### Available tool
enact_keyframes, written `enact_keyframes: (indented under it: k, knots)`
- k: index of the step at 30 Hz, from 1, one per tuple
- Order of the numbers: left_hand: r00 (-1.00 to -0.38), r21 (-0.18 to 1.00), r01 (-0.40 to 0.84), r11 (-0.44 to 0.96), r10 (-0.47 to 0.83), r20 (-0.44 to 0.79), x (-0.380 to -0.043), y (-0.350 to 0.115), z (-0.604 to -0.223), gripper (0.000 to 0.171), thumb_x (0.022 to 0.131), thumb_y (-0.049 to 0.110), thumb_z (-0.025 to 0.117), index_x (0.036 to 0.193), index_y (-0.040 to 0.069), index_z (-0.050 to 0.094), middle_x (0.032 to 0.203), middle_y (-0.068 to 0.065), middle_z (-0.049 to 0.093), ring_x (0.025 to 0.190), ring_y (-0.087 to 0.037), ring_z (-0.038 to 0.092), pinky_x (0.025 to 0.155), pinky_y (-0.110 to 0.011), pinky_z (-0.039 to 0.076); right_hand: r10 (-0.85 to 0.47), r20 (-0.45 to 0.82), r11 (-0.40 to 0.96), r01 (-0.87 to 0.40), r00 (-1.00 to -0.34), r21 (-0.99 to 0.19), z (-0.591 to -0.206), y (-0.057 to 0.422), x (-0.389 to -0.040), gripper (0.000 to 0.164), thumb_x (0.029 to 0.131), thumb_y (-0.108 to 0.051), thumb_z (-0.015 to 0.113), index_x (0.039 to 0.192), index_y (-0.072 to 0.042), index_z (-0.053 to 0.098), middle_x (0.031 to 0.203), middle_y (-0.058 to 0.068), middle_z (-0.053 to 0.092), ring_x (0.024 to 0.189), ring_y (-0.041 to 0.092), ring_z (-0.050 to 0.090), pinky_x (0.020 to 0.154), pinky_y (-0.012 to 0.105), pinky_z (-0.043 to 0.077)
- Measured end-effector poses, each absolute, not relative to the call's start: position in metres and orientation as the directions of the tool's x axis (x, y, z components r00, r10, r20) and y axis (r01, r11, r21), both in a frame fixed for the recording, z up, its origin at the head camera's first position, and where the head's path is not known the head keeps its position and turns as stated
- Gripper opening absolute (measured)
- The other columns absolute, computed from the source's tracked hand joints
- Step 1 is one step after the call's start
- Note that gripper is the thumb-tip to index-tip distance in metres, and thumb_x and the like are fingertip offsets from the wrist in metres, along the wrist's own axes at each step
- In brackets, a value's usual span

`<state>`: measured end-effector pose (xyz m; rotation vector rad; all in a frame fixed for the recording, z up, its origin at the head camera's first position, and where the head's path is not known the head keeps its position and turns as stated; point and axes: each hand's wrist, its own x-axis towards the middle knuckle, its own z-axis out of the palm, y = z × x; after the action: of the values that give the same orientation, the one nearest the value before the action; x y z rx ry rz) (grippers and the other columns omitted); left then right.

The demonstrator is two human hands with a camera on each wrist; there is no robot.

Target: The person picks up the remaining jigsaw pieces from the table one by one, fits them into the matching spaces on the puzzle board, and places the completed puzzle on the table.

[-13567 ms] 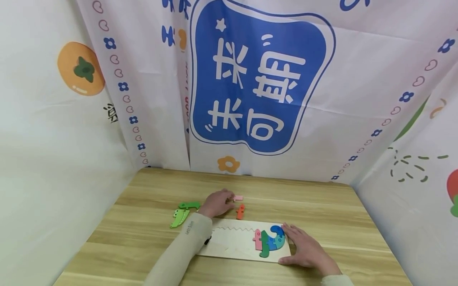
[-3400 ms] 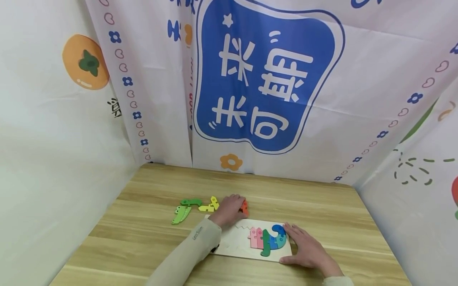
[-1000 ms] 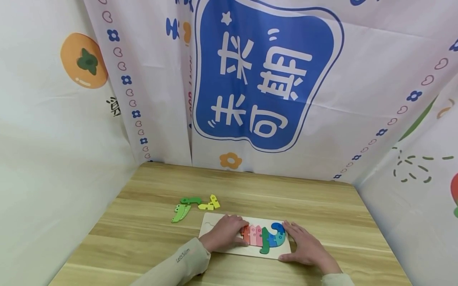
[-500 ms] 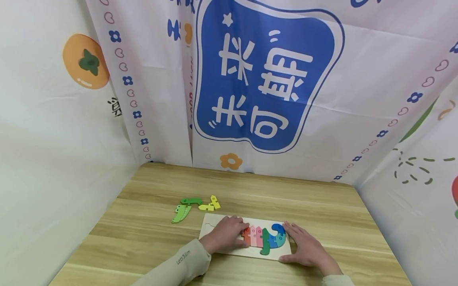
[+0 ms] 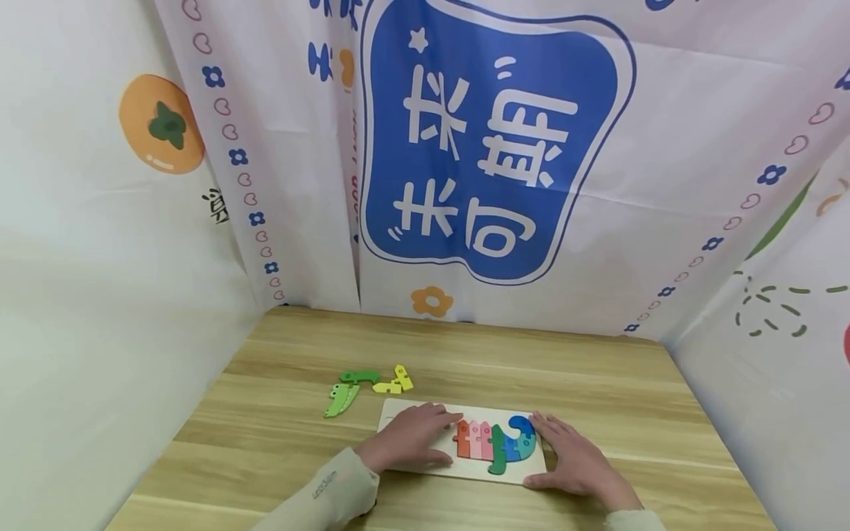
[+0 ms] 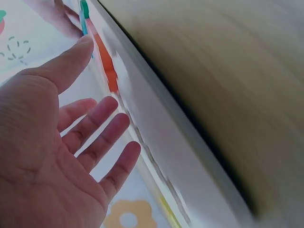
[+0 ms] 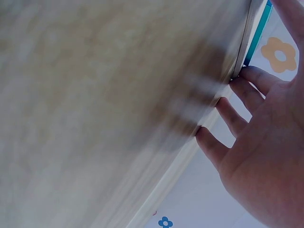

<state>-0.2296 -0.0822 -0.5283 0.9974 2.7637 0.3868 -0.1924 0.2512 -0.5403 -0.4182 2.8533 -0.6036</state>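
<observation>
A pale wooden puzzle board lies on the table. Its right half carries a joined row of jigsaw pieces: an orange piece, two pink pieces, a green leg piece and blue tail pieces. My left hand hovers over the board's left part, just left of the orange piece. In the left wrist view its fingers are spread with nothing between them. Along the board's right end, my right hand rests with fingertips at the edge and thumb by the near corner.
Beyond the board's far left lie a green crocodile head piece, a green leg piece and two yellow pieces. A printed cloth hangs behind the wood-grain table, and more cloth encloses both sides.
Pink and orange pieces have gone from the table behind into the row on the board. Over the last half second, my left hand has drawn slightly left off the orange piece. My right hand stays put.
</observation>
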Motion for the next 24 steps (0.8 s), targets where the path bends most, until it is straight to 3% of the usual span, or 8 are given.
enact_keyframes:
  k: [11,24]
  knots:
    - [-0.797,0.284,0.568,0.772,0.602,-0.041,-0.221,-0.151,-0.531,0.079,0.089,0.05,0.077,0.155,0.017,0.048,0.154,-0.003,0.053,0.142,-0.029,0.049,0.115,-0.055,0.041,-0.309,-0.128,0.878,-0.231,-0.942,-0.419,-0.542,0.251,-0.194,0.115,0.069,-0.068,0.085,0.159,-0.012,0.041,0.165,0.011,0.04,0.152,0.044,0.033,0.115,0.069,0.034]
    - [-0.783,0.369,0.549,0.75,0.616,-0.089,-0.221,-0.171,-0.526,0.072,0.093,0.045,0.075,0.152,0.011,0.052,0.156,-0.007,0.052,0.144,-0.034,0.046,0.116,-0.058,0.039,-0.312,-0.125,0.874,-0.233,-0.942,-0.426,-0.543,0.251,-0.194,0.115,0.069,-0.068,0.086,0.159,-0.011,0.041,0.165,0.012,0.04,0.152,0.045,0.033,0.115,0.07,0.034]
